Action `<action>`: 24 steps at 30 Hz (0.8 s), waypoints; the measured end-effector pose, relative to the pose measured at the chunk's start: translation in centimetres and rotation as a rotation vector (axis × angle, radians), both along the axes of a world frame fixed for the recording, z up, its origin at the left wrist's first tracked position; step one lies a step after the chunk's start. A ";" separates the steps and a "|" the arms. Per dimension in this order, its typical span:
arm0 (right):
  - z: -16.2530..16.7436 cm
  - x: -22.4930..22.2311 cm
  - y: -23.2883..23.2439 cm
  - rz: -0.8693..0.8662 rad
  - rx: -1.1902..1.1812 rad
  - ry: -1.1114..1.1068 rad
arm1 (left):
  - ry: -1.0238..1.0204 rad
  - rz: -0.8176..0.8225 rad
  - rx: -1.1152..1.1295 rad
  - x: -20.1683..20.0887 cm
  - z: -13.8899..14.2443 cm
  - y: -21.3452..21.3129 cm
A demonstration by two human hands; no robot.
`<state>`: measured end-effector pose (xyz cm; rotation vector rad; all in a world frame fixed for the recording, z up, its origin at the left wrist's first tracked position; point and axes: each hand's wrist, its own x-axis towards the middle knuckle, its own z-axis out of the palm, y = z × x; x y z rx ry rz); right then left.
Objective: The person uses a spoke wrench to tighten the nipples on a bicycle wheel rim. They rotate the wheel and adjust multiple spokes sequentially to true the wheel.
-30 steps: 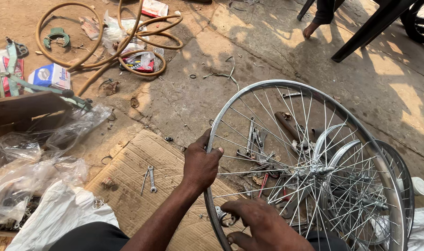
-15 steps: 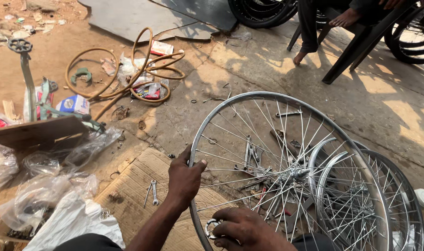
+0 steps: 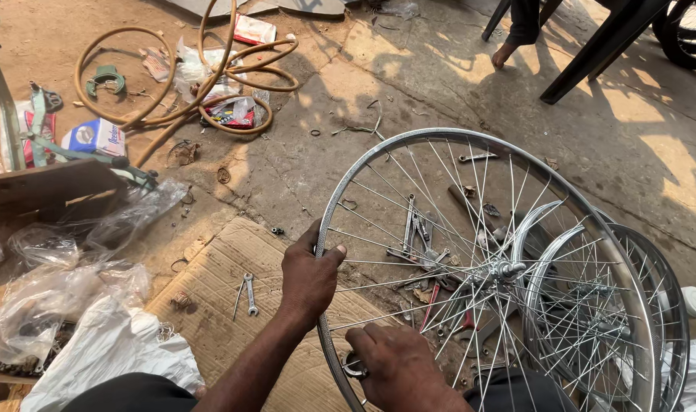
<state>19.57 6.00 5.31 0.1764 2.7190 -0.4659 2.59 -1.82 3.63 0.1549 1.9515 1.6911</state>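
Clear plastic bags [image 3: 66, 305] lie crumpled at the far left of my view, with a small blue and white box [image 3: 95, 137] on the dirt above them. Further along I see a tan rubber hose [image 3: 184, 76] coiled on the ground around some torn wrappers. Below it a flattened sheet of cardboard [image 3: 233, 305] carries a small double-ended spanner [image 3: 249, 293].

My left hand [image 3: 308, 276] comes next: its fingers are wrapped over the left edge of the silver bicycle wheel [image 3: 485, 267], thumb hooked on the inner side, gripping the rim firmly. The wheel stands tilted on the concrete in the middle of the scene, its hub right of centre and the spokes fanning out from it. My right hand [image 3: 397, 366] is low on the rim, fingers curled shut around a small round metal tool [image 3: 354, 368] pressed against the rim near a spoke end.

Through the spokes I make out pliers and loose tools [image 3: 420, 248] scattered on the ground. A second spoked wheel [image 3: 615, 320] lies just behind, at the right. Dark chair legs [image 3: 592, 49] stand top right.
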 end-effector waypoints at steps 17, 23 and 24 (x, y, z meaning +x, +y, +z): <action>1.8 -0.4 3.3 0.090 -0.277 0.217 | 0.022 0.001 -0.059 -1.9 -0.4 -0.3; 1.7 0.1 4.0 0.093 -0.291 0.375 | 0.018 -0.013 -0.063 -2.2 0.0 -0.6; 1.6 0.2 4.1 0.124 -0.335 0.450 | 0.025 -0.013 -0.062 -2.2 0.0 -0.6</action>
